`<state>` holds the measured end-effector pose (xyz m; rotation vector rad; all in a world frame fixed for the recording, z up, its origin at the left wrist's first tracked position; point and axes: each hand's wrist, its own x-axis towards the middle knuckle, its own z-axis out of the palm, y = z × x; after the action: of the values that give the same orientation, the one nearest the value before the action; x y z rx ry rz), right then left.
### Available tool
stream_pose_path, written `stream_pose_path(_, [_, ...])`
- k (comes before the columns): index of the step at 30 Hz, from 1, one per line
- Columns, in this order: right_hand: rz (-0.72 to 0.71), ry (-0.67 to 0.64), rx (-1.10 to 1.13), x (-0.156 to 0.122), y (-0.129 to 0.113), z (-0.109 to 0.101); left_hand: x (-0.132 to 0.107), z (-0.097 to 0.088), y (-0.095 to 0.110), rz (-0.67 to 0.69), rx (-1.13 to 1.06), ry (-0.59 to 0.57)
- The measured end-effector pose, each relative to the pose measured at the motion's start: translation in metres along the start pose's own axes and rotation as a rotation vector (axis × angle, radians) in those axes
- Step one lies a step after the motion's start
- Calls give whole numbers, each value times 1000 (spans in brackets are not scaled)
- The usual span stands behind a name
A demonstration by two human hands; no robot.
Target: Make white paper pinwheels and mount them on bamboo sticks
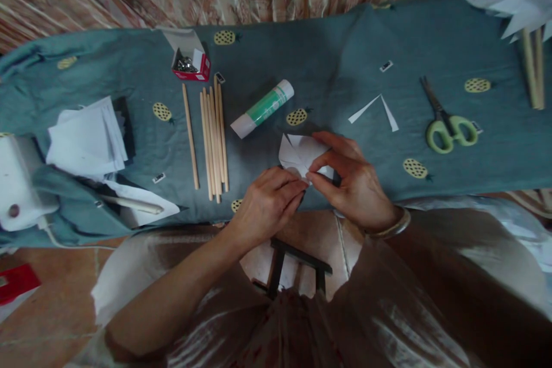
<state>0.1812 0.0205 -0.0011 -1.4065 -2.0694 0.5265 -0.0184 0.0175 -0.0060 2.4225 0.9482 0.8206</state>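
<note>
Between my hands, near the table's front edge, is a white piece of paper with slits cut in it. My left hand pinches its lower edge, fingers closed. From the other side, my right hand grips the paper between thumb and index finger, close to its middle. Fingers hide the lower part of the sheet. A green and white glue stick lies just beyond the paper. Green-handled scissors rest to the right, and two thin paper slivers lie between them and the glue stick.
Several wooden sticks lie left of the glue stick, below a small red box of metal pieces. A stack of white paper and a pen are further left. Paper pinwheels on sticks lie far right.
</note>
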Motion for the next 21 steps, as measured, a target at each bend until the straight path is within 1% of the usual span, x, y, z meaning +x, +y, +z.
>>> stream_pose_path(10, [-9,-47,-57,-2,-6,-1,0,1,1,-32,-14,-14])
stream_pose_path(16, [-158,-5,-170,-7,-9,4,1,1,1,-34,-9,-28])
stream_pose_path(21, [-158,-1,-175,-15,-13,12,1,0,2,-18,15,-24])
